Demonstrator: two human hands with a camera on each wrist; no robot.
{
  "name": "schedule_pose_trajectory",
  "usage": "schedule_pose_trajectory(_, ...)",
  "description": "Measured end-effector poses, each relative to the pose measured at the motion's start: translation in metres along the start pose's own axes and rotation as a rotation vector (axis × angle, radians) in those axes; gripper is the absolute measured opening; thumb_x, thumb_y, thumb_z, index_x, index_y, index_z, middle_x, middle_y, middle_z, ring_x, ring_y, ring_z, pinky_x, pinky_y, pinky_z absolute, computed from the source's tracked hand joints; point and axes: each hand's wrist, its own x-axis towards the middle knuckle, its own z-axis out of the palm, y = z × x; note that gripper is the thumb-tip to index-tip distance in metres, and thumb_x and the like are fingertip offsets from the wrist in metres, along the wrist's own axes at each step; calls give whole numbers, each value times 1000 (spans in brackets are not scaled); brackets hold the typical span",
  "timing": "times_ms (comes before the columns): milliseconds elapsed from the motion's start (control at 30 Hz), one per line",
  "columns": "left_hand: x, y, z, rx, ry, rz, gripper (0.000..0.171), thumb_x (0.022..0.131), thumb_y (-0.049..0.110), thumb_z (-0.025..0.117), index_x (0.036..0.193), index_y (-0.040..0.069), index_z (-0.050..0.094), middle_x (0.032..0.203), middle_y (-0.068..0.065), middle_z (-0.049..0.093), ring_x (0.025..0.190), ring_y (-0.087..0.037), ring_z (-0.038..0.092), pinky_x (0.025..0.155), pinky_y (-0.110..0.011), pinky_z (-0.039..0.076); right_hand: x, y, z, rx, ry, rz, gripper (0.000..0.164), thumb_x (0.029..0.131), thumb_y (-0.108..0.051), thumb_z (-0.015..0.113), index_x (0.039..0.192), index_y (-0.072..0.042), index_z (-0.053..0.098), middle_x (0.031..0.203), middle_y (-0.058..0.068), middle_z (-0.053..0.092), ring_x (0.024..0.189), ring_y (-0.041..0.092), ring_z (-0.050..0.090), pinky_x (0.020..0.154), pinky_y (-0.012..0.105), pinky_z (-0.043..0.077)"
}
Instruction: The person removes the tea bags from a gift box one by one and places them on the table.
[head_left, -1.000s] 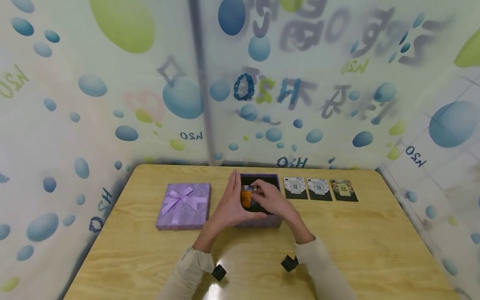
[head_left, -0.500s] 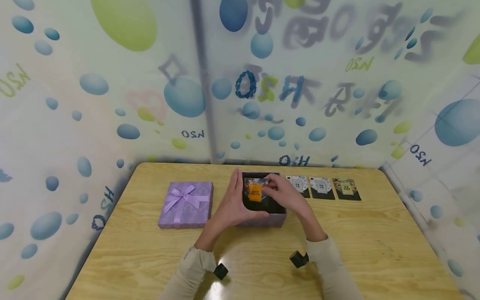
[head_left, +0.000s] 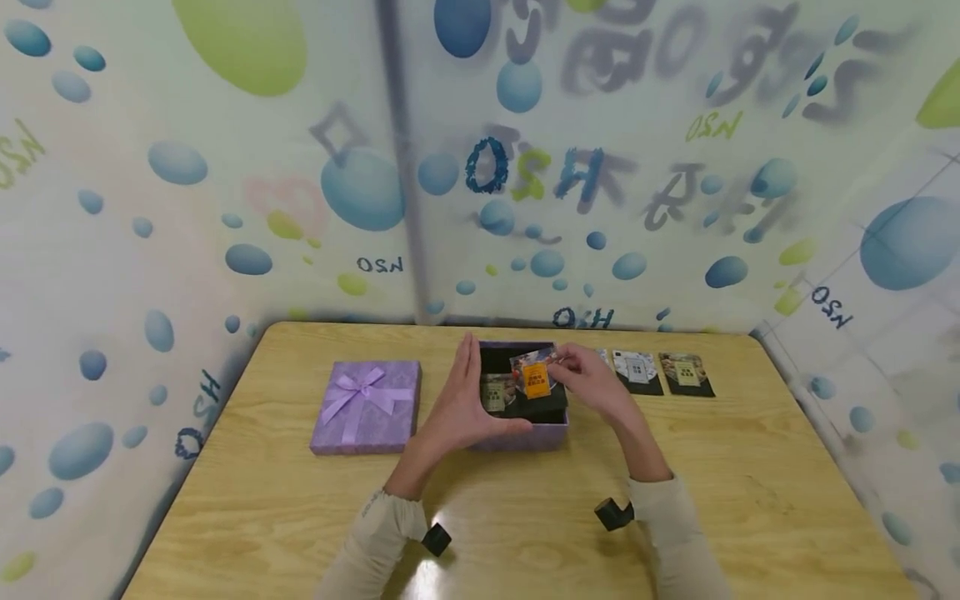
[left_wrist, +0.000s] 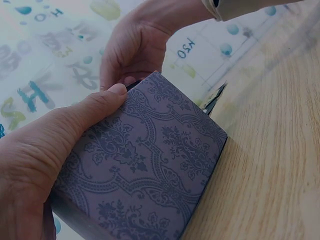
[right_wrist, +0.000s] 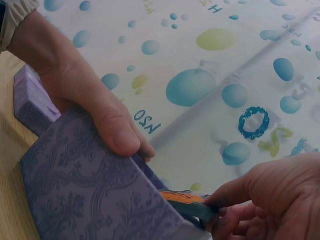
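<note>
An uncovered purple patterned gift box [head_left: 525,438] with a dark inside stands on the table. My left hand [head_left: 463,412] rests on its near left corner, straight fingers along the left side and thumb along the front rim. Between thumb and fingers, my right hand [head_left: 600,383] pinches the right edge of a flat square packet [head_left: 537,379] with an orange label. That packet is tilted over the box opening. Below it, at the left inside the box, lies another packet [head_left: 495,395] with a pale label. The left wrist view shows the box wall [left_wrist: 145,150] with the left thumb on its rim.
Left of the box lies its purple lid [head_left: 367,407] with a ribbon bow. A row of flat packets runs to the right, including a white one [head_left: 637,372] and a brown one [head_left: 686,374]; the right hand partly covers the nearest. A patterned wall [head_left: 337,275] stands behind the table.
My right hand has moved right and lifted the orange-labelled packet toward the box's right side. The packet beneath has come into sight. My left hand stays at the box corner.
</note>
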Motion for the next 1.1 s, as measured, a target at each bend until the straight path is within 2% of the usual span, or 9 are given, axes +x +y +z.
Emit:
schedule_pose_trajectory(100, 0, 1, -2, 0, -10, -5, 156, 61, 84, 82, 160, 32, -27, 170, 9, -27, 160, -20, -8, 126, -52, 22, -4, 5, -4, 22, 25, 22, 26, 109, -16, 58, 124, 5, 60, 89, 10, 62, 73, 18, 49, 64, 33, 43)
schedule_pose_trajectory(200, 1, 3, -3, 13, -23, -14, 155, 62, 83, 82, 160, 33, -28, 169, 11, -29, 160, -17, -10, 126, -51, 20, -9, 7, -7, 43, 44, 39, 25, 108, -14, 59, 121, 7, 60, 82, 7, 60, 69, 15, 48, 63, 32, 42)
schedule_pose_trajectory(300, 2, 3, -4, 23, -28, -18, 155, 62, 83, 82, 159, 33, -28, 168, 12, -30, 160, -16, -11, 126, -51, 21, -13, 12, -11, 61, 41, 71, 24, 108, -14, 60, 119, 6, 58, 67, 1, 48, 60, 14, 37, 58, 30, 36)
schedule_pose_trajectory(467, 1, 2, -2, 20, -17, -14, 156, 61, 83, 83, 160, 32, -27, 169, 11, -28, 161, -19, -8, 125, -53, 23, -20, 18, -22, 54, 23, 82, 26, 107, -20, 62, 115, 4, 55, 63, -3, 38, 57, 14, 32, 58, 30, 33)
schedule_pose_trajectory(667, 1, 1, -2, 37, -13, -5, 156, 61, 85, 82, 160, 32, -27, 169, 11, -29, 161, -18, -8, 126, -52, 23, -24, 23, -38, 65, -26, 73, 22, 108, -17, 60, 110, 3, 49, 72, 1, 46, 63, 15, 38, 61, 31, 35)
schedule_pose_trajectory(900, -1, 1, -3, 30, -16, 5, 155, 62, 84, 82, 160, 33, -27, 168, 14, -30, 160, -15, -11, 126, -52, 21, -28, 31, -53, 53, -92, 85, 21, 109, -5, 54, 124, 7, 45, 83, 6, 60, 64, 17, 45, 61, 28, 39)
schedule_pose_trajectory(1000, -1, 1, -3, 22, -16, 5, 155, 62, 82, 83, 160, 33, -26, 168, 15, -30, 160, -14, -12, 126, -53, 22, -29, 34, -59, 40, -133, 78, 22, 109, -3, 51, 127, 8, 42, 82, 10, 58, 62, 20, 45, 59, 29, 37)
schedule_pose_trajectory(1100, -1, 1, -2, 15, -17, -1, 155, 62, 82, 83, 160, 34, -26, 167, 15, -31, 159, -12, -14, 126, -53, 21, -31, 37, -65, 33, -160, 81, 19, 110, -2, 49, 124, 8, 41, 78, 9, 51, 63, 23, 44, 59, 31, 36)
